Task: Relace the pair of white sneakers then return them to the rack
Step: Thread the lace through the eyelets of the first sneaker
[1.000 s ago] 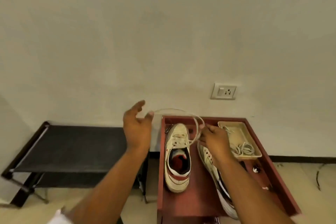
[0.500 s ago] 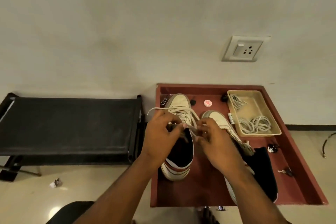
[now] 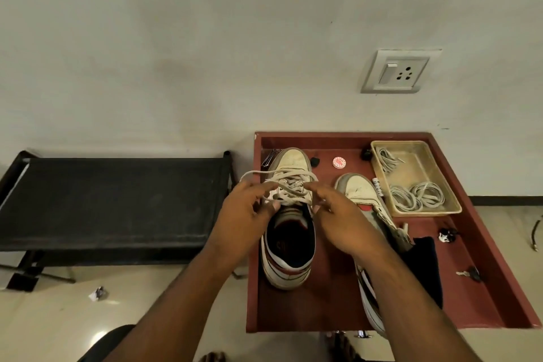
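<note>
From the head camera, both hands work over the laced sneaker (image 3: pixel 289 232), which stands upright on the red tray (image 3: pixel 332 297), toe toward the wall. The left hand (image 3: pixel 245 214) has its fingers curled and pinches the lace (image 3: pixel 282 185) at the top eyelets; one loop of lace arcs out past its knuckles toward the bench. The right hand (image 3: pixel 340 214) mirrors it just across the tongue, fingertips curled on the lace, though exactly which strand it holds cannot be told. Beyond the right hand the second sneaker (image 3: pixel 363 194) lies unlaced, its heel hidden under the right forearm. Farther right of that hand a beige basket (image 3: pixel 440 167) holds coiled spare laces (image 3: pixel 417 198). Left of the left hand stands the black bench (image 3: pixel 111 200). A dark cloth (image 3: pixel 426 267) lies by the right wrist.
</note>
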Action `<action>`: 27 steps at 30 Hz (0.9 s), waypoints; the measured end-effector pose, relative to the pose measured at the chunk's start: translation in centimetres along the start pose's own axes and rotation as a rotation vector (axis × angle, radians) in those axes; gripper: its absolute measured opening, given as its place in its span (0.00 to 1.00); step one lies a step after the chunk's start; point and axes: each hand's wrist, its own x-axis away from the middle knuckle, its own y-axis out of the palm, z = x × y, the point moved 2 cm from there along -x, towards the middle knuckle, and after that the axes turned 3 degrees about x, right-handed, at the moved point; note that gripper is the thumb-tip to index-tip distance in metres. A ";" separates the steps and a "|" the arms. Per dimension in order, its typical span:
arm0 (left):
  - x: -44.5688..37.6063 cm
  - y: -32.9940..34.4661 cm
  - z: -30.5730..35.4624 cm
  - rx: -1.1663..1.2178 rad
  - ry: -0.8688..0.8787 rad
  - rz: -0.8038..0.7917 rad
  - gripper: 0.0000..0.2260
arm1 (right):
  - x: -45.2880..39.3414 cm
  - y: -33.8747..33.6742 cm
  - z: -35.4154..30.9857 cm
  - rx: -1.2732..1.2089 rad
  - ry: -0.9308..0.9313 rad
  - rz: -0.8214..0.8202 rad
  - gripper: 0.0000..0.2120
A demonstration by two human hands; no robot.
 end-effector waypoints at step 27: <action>-1.0 -4.6 -2.5 -0.516 -0.108 -0.122 0.11 | 2.9 -7.0 0.0 0.258 0.042 0.158 0.11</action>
